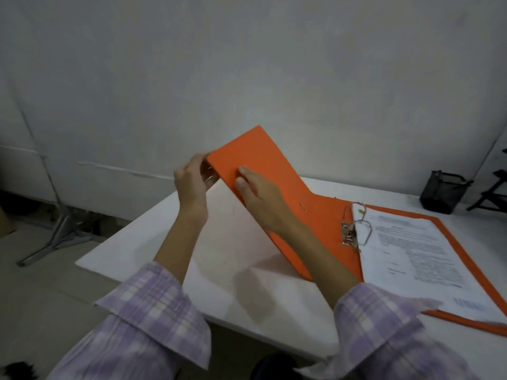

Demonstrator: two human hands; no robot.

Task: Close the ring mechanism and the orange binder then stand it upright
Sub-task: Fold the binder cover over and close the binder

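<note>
The orange binder (277,171) lies open on the white table (225,270), its back cover flat under a stack of printed sheets (411,253). Its front cover is lifted off the table and tilts up to the left. My left hand (192,179) grips the raised cover's outer edge, fingers behind it. My right hand (258,196) lies flat on the cover's inner face, fingers spread. The metal ring mechanism (355,229) stands by the spine, its two rings arching over the paper; whether they meet is unclear.
A black mesh pen holder (443,190) stands at the table's back right. An orange pencil (466,320) lies near the front right edge. A metal stand's legs (57,237) rest on the floor to the left. A white wall is behind.
</note>
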